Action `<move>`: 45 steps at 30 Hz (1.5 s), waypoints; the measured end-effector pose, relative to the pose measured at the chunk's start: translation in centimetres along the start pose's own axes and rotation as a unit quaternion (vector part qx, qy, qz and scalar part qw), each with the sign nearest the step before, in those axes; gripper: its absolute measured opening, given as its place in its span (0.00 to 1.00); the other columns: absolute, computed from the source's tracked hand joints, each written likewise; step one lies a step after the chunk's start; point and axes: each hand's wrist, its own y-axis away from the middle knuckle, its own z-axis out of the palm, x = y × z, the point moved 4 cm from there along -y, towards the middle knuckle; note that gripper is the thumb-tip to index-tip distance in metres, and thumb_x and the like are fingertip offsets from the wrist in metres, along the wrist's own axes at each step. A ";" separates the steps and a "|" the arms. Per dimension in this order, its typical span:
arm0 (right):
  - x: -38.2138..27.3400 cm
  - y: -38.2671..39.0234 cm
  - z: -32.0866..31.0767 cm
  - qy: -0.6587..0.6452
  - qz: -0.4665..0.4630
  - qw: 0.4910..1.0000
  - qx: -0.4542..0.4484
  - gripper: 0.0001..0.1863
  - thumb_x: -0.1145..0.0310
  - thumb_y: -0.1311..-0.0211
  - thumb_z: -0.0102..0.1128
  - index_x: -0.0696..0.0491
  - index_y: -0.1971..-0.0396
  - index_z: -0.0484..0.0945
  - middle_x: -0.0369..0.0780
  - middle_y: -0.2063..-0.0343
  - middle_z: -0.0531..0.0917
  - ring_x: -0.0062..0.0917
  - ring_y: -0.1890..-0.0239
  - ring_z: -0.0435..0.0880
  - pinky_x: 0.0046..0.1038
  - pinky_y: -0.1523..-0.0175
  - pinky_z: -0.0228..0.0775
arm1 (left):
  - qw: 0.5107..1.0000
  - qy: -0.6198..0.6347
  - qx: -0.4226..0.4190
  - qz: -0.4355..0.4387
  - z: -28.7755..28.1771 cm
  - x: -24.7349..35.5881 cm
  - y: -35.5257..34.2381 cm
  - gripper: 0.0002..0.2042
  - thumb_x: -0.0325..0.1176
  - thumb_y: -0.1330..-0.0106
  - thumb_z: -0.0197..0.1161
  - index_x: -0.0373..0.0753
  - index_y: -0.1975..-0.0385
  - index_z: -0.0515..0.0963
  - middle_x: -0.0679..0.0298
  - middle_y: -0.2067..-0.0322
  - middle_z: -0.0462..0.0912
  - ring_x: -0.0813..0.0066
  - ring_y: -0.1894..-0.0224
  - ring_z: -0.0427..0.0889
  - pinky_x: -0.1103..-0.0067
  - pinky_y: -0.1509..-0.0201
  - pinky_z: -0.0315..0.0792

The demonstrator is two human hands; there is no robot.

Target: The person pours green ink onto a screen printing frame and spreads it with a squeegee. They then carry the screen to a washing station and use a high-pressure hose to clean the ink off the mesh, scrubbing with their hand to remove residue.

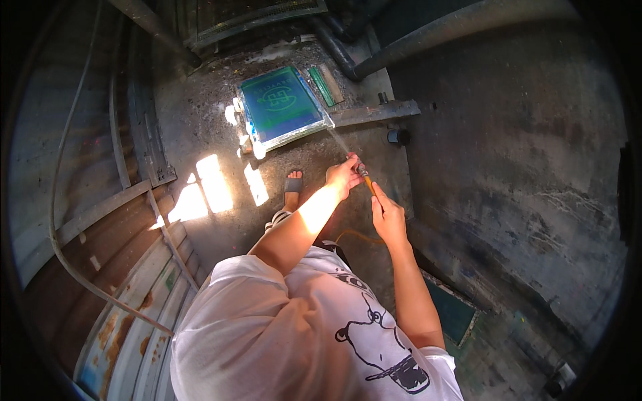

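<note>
Hose (370, 187) of orange colour is running up through the person's hands and ending in a metal nozzle (362, 170) out in front of the body. The left hand (342, 178) is gripping the nozzle, its fingers curling around it. Just behind, the right hand (390, 215) is clasping the hose, its thumb pointing along it. Thin water spray (339, 141) is shooting from the nozzle toward the near right corner of a framed screen (279, 107). That screen is lying beyond the hands and a little to the left, showing a blue-green face, a green design and a pale frame. To its right, a green strip (322, 87) and a brownish strip (332, 83) are lying side by side. A ledge (378, 114) is stretching from near that corner toward the right wall (508, 127), with a dark round container (398, 138) sitting near it. Sunlight is falling in bright patches on the floor (234, 230), and a foot wearing a grey sandal (292, 186) is standing on it. Beyond the right forearm, a dark green panel (449, 313) is resting low by the wall.
</note>
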 end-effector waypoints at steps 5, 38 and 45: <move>-1.2 -2.1 0.4 0.038 0.021 0.998 -0.040 0.18 0.70 0.34 0.56 0.52 0.45 0.79 0.55 0.69 0.83 0.50 0.67 0.84 0.41 0.62 0.76 | 0.999 0.030 -0.023 0.000 -0.7 0.4 -0.7 0.11 0.41 0.30 0.62 0.42 0.57 0.76 0.65 0.67 0.81 0.69 0.65 0.84 0.70 0.54 0.79; -6.7 -8.9 -0.8 0.098 0.080 0.988 -0.083 0.16 0.68 0.33 0.55 0.54 0.47 0.80 0.56 0.65 0.82 0.49 0.63 0.84 0.37 0.60 0.76 | 0.990 0.132 -0.048 0.021 1.2 3.5 -0.4 0.14 0.48 0.31 0.63 0.43 0.60 0.78 0.65 0.58 0.82 0.72 0.55 0.79 0.72 0.43 0.74; -6.9 -8.8 -0.3 0.099 0.085 0.988 -0.085 0.16 0.68 0.32 0.55 0.56 0.48 0.80 0.56 0.65 0.82 0.49 0.61 0.84 0.37 0.60 0.76 | 0.991 0.124 -0.034 0.028 0.6 3.6 -0.7 0.17 0.50 0.31 0.63 0.42 0.58 0.78 0.61 0.55 0.81 0.69 0.54 0.79 0.71 0.43 0.75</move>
